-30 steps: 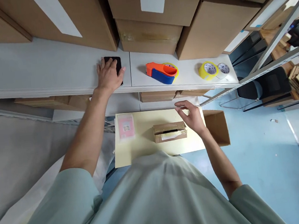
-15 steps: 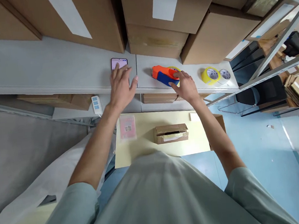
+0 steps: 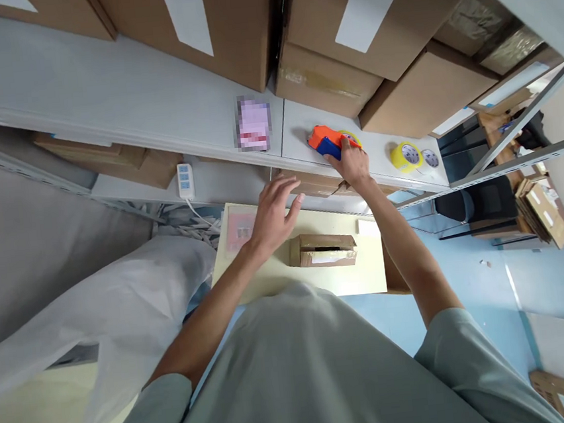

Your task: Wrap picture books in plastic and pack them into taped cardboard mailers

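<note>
My right hand (image 3: 354,162) is closed on an orange and blue tape dispenser (image 3: 328,142) on the grey shelf; a yellow roll shows behind it. Bare and with its fingers apart, my left hand (image 3: 278,213) hovers over the pale yellow table (image 3: 268,276), up and left of a small cardboard box (image 3: 326,250). That box has tape along it and a dark gap in its top. A phone (image 3: 254,124), its picture pixelated, lies on the shelf beyond my left hand. At the table's left is a pink sheet (image 3: 240,229), partly behind my left hand.
Large cardboard boxes (image 3: 328,74) line the back of the shelf (image 3: 152,104). Two tape rolls (image 3: 405,156) stand near its right end. Below the shelf edge are a white power strip (image 3: 186,181) and flat cardboard (image 3: 122,160). Metal shelf bars cross the right side.
My left hand has come away from the phone, back and right, to above the table. My right hand has tightened its hold on the tape dispenser. The view has turned a little.
</note>
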Demonstrator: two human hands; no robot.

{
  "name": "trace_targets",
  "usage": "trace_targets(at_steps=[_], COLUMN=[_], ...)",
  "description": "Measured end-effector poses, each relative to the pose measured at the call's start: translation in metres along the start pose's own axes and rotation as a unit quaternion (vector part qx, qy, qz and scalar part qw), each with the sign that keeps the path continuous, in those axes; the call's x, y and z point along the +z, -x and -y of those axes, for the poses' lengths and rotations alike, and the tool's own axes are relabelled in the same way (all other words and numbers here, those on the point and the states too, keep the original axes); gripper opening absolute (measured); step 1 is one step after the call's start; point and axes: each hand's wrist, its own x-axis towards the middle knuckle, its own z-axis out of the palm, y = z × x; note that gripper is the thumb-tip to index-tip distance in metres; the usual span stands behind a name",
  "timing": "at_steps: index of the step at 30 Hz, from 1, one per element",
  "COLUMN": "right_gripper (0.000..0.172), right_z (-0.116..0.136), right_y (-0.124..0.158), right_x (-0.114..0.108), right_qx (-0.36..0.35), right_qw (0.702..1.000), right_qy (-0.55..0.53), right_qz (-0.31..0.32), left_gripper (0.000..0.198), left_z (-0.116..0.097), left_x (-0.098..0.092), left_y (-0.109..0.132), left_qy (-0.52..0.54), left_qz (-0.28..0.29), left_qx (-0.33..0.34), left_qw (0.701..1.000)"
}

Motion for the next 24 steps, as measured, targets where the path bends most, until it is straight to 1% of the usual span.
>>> trace_targets(at_steps=[3,7,9,12,16,19,24], right_gripper=[0.084,0.076,0.07,0.064,0.058,0.056,0.057], right_z=[0.002,0.009,0.012,0.014,0.014,0.014,0.02], right_y=[0.033,0.094,0.125,0.163,0.201,0.219,0.238], right_x=[-0.006,-0.015,-0.017,-0.018,-0.018,-0.023,-0.043], right_qx=[-0.026,-0.078,-0.113,-0.167,-0.199,-0.195,-0.163], right_qw=[1.0,0.997,0.993,0.985,0.979,0.98,0.981], right_qy=[0.012,0.02,0.01,-0.014,-0.035,-0.041,-0.039], right_qz=[-0.01,-0.01,-0.02,-0.033,-0.022,0.014,0.097], left_gripper=[0.045,0.047,0.048,0.048,0.035,0.029,0.034], left_z=[0.0,-0.001,-0.001,-0.002,-0.001,0.0,-0.004], left_x=[-0.007,-0.017,-0.02,-0.025,-0.034,-0.039,-0.042], left_y=[0.006,0.009,0.011,0.018,0.032,0.042,0.052], left_qy=[0.023,0.067,0.098,0.144,0.201,0.235,0.266], left_qz=[-0.02,-0.055,-0.061,-0.035,0.025,0.059,0.091], left_qx=[-0.006,-0.018,-0.018,-0.021,-0.034,-0.059,-0.11], left_qw=[1.0,0.996,0.993,0.989,0.979,0.968,0.953])
